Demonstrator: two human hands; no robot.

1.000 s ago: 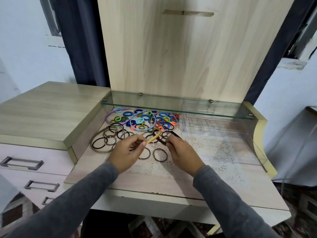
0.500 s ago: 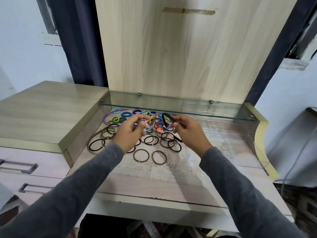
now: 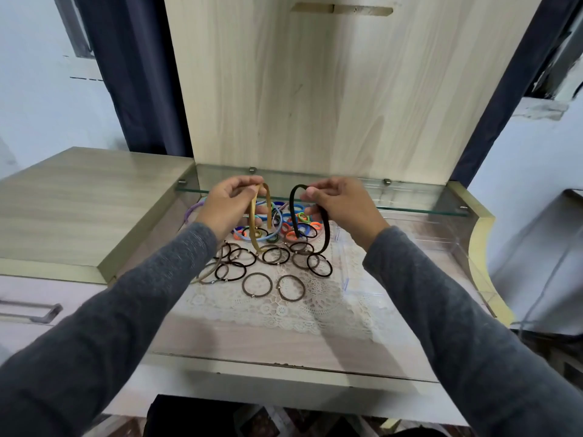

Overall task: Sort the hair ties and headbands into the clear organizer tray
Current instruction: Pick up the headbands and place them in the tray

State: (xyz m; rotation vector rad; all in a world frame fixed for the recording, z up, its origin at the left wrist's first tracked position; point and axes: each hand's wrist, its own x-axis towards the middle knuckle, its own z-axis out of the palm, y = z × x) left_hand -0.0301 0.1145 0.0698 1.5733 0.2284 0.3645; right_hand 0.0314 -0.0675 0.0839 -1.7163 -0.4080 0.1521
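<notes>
Left hand [image 3: 228, 205] pinches a tan headband [image 3: 256, 230], right hand [image 3: 339, 203] a black headband [image 3: 326, 230], both raised above hair ties [image 3: 277, 257] on the worktop [image 3: 252, 339].

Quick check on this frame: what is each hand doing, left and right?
Left hand: holding the tan headband, pinched near its top.
Right hand: holding the black headband, pinched near its top.

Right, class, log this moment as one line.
left hand: grips tan headband | right hand: grips black headband | both above hair ties
</notes>
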